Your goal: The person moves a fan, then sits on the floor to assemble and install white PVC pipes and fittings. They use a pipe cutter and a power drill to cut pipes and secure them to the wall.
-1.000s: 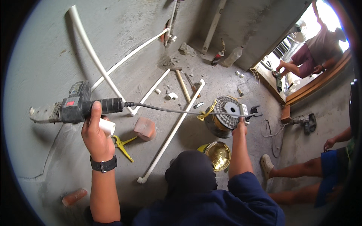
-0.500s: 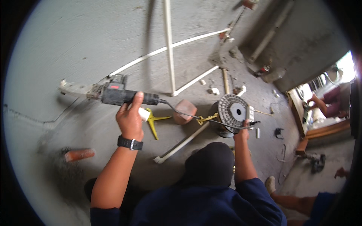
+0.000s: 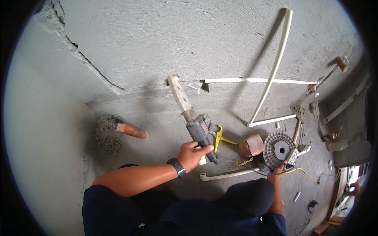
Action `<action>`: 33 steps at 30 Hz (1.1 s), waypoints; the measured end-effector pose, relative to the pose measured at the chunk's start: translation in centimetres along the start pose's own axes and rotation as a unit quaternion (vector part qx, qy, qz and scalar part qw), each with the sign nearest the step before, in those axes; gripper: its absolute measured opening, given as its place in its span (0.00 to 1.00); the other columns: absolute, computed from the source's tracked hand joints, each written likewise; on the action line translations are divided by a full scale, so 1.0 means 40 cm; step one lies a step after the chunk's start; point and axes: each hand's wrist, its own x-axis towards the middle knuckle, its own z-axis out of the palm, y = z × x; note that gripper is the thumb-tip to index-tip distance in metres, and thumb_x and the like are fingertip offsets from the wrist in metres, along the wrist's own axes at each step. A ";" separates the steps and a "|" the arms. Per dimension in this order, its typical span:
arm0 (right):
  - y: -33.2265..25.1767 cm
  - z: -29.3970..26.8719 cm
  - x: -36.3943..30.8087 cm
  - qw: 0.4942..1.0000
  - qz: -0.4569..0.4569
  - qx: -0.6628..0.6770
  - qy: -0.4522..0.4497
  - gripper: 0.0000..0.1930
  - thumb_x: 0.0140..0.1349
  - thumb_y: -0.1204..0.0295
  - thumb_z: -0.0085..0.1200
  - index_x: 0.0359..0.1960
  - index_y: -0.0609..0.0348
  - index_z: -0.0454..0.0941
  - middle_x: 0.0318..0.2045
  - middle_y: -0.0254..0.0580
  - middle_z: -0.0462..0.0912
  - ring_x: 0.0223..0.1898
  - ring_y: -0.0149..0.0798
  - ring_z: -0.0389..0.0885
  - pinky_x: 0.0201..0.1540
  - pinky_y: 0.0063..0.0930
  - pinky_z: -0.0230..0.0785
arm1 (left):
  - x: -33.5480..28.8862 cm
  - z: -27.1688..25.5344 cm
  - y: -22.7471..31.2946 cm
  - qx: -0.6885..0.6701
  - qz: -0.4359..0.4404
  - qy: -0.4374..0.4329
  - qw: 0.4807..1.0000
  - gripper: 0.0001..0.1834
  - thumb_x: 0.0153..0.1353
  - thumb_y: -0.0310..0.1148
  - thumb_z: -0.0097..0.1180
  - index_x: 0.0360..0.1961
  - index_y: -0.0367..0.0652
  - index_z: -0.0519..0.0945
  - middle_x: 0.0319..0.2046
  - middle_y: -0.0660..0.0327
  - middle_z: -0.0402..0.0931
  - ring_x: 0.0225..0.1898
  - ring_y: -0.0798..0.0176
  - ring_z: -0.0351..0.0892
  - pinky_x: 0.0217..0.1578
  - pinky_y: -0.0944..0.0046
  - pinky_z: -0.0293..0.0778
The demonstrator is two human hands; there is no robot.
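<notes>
My left hand (image 3: 191,155) is wrapped round the black handle of a pipe welding iron (image 3: 200,133). Its flat, pale, perforated heating plate points up toward the wall. Under that hand, a short white piece (image 3: 203,160) partly shows. My right hand (image 3: 279,169) grips a white socket strip (image 3: 292,156) at the edge of a round black cable reel (image 3: 271,150); part of its fingers is hidden. A dark cord runs beside the reel to this hand. Beyond the iron lies a yellow-handled pipe cutter (image 3: 221,138), next to a reddish block-shaped object (image 3: 252,146).
White pipes lean on the wall (image 3: 271,72) and lie on the floor (image 3: 232,174). An orange pipe stub (image 3: 132,131) juts out beside rubble (image 3: 106,135) at left. A chased groove (image 3: 92,69) crosses the wall. A wooden-framed opening (image 3: 344,192) is at far right.
The view has turned, bringing more of the left wall in. The iron has swung from lying sideways to pointing up at the wall. Both hands keep their holds.
</notes>
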 end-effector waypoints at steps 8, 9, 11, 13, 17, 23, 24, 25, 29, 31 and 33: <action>-0.262 -0.276 -0.097 0.362 -0.344 -0.706 -0.503 0.22 0.72 0.54 0.52 0.33 0.62 0.86 0.28 0.50 0.88 0.29 0.46 0.89 0.38 0.40 0.81 | 0.020 -0.015 -0.091 0.122 0.005 -0.086 0.989 0.21 0.60 0.48 0.74 0.38 0.37 0.89 0.26 0.62 0.85 0.27 0.75 0.77 0.30 0.66 0.74; -0.363 -0.276 -0.138 0.637 -0.031 -0.690 -0.343 0.23 0.71 0.53 0.52 0.28 0.60 0.88 0.23 0.49 0.87 0.22 0.46 0.86 0.35 0.40 0.81 | 0.028 -0.009 -0.096 0.140 0.005 -0.097 0.985 0.22 0.59 0.49 0.74 0.35 0.36 0.89 0.24 0.62 0.84 0.26 0.75 0.76 0.29 0.66 0.74; -0.523 -0.195 -0.249 0.676 -0.194 -0.653 -0.281 0.24 0.69 0.55 0.56 0.25 0.66 0.86 0.21 0.49 0.87 0.21 0.43 0.85 0.33 0.38 0.78 | 0.057 0.012 -0.105 0.210 0.087 -0.118 0.967 0.27 0.58 0.51 0.74 0.21 0.36 0.82 0.14 0.63 0.74 0.19 0.76 0.69 0.21 0.62 0.67; -0.618 -0.077 -0.390 0.683 -0.344 -0.499 -0.409 0.18 0.67 0.60 0.61 0.35 0.69 0.86 0.32 0.59 0.87 0.34 0.47 0.88 0.40 0.40 0.75 | 0.084 0.047 -0.103 0.194 0.134 -0.140 0.962 0.27 0.59 0.51 0.74 0.23 0.35 0.83 0.15 0.61 0.75 0.20 0.76 0.70 0.22 0.63 0.68; -0.614 0.174 -0.619 0.583 -0.293 -0.501 -0.568 0.37 0.61 0.56 0.69 0.66 0.67 0.71 0.53 0.60 0.84 0.57 0.53 0.83 0.61 0.41 0.74 | 0.103 0.116 -0.054 0.081 0.232 -0.161 0.956 0.24 0.60 0.51 0.73 0.31 0.35 0.86 0.23 0.56 0.83 0.25 0.74 0.75 0.27 0.62 0.73; -0.527 0.316 -0.699 0.731 -0.277 -0.381 -0.493 0.31 0.54 0.70 0.71 0.57 0.66 0.72 0.46 0.54 0.84 0.48 0.43 0.84 0.54 0.36 0.75 | 0.166 0.119 0.070 0.191 0.438 -0.152 0.865 0.32 0.57 0.60 0.70 0.34 0.35 0.87 0.27 0.50 0.84 0.27 0.54 0.85 0.30 0.57 0.77; -0.501 0.325 -0.700 0.777 -0.319 -0.222 -0.495 0.27 0.53 0.71 0.70 0.53 0.67 0.72 0.39 0.53 0.83 0.42 0.40 0.84 0.50 0.33 0.76 | 0.194 0.096 0.071 0.201 0.432 -0.128 0.870 0.35 0.57 0.63 0.69 0.32 0.33 0.86 0.23 0.49 0.81 0.23 0.47 0.82 0.27 0.53 0.75; -0.491 0.325 -0.689 0.819 -0.287 -0.241 -0.434 0.21 0.55 0.72 0.67 0.47 0.66 0.73 0.35 0.48 0.82 0.40 0.37 0.82 0.47 0.33 0.75 | 0.237 0.063 0.068 0.277 0.432 -0.177 0.840 0.37 0.56 0.66 0.68 0.29 0.33 0.86 0.21 0.51 0.81 0.20 0.54 0.80 0.23 0.54 0.72; -0.475 0.292 -0.643 0.802 -0.315 -0.392 -0.323 0.15 0.58 0.68 0.66 0.39 0.68 0.79 0.29 0.39 0.84 0.35 0.29 0.80 0.37 0.30 0.73 | 0.349 -0.159 -0.047 0.417 0.142 -0.221 0.870 0.32 0.60 0.65 0.66 0.22 0.44 0.83 0.16 0.60 0.76 0.18 0.69 0.75 0.20 0.62 0.68; -0.461 0.278 -0.639 0.828 -0.233 -0.364 -0.357 0.18 0.58 0.66 0.69 0.41 0.69 0.81 0.29 0.38 0.85 0.33 0.28 0.79 0.35 0.30 0.73 | 0.402 -0.305 -0.110 0.238 -0.172 -0.197 0.935 0.26 0.65 0.58 0.64 0.37 0.42 0.81 0.25 0.62 0.79 0.22 0.67 0.79 0.21 0.65 0.73; -0.455 0.284 -0.637 0.816 -0.178 -0.426 -0.349 0.21 0.59 0.63 0.70 0.46 0.70 0.83 0.33 0.35 0.85 0.35 0.28 0.79 0.39 0.30 0.73 | 0.450 -0.421 -0.151 0.024 -0.263 -0.089 0.960 0.15 0.67 0.44 0.59 0.45 0.44 0.77 0.37 0.53 0.80 0.37 0.58 0.84 0.28 0.55 0.81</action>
